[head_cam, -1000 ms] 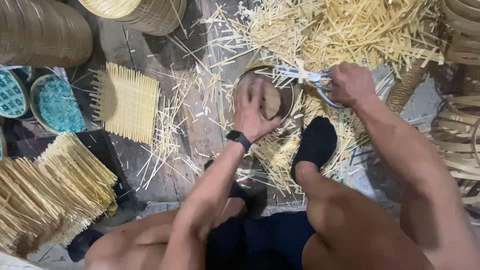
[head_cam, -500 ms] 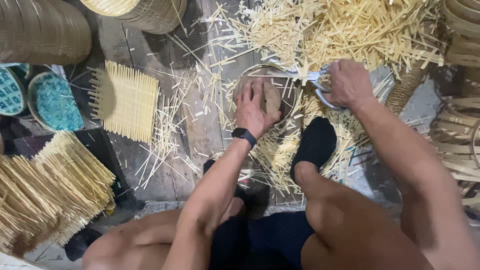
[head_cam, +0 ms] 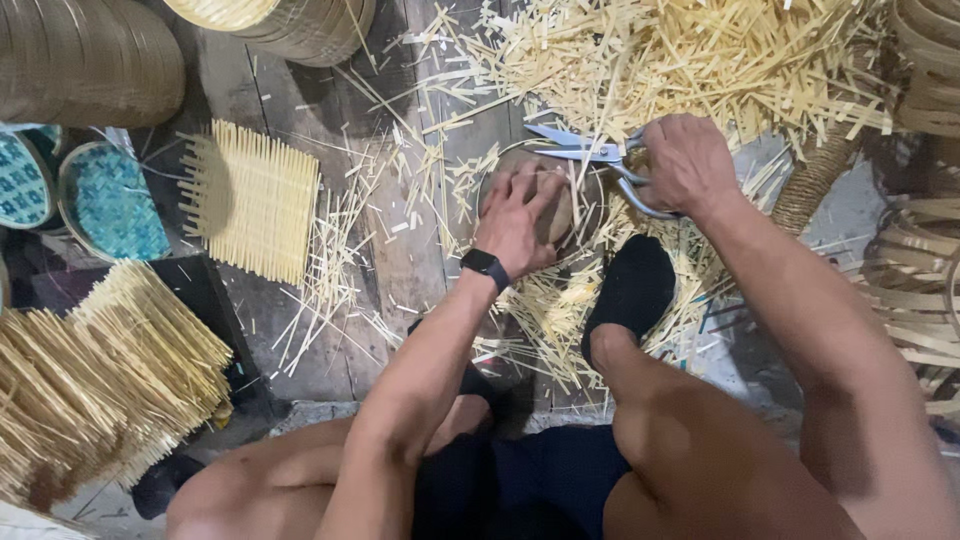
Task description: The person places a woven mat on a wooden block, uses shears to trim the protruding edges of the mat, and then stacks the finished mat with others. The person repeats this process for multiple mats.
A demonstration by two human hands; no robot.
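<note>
My left hand (head_cam: 518, 215), with a black watch on the wrist, presses down flat on a small round woven piece with a hoop rim (head_cam: 585, 205) lying on the wooden floor. My right hand (head_cam: 685, 160) grips the handles of metal scissors (head_cam: 580, 150), whose blades point left over the far edge of the round piece. My foot in a black sock (head_cam: 632, 290) rests on bamboo trimmings just below the piece.
A heap of cut bamboo strips (head_cam: 700, 60) lies beyond the hands. A square woven mat (head_cam: 250, 205) lies to the left, teal round lids (head_cam: 105, 205) and a bundle of strips (head_cam: 90, 385) further left. Stacked round baskets (head_cam: 90, 60) stand at top left, hoops (head_cam: 925, 270) at right.
My left hand has shifted slightly on the round piece while the scissors stay at its far edge. The view has drifted a little.
</note>
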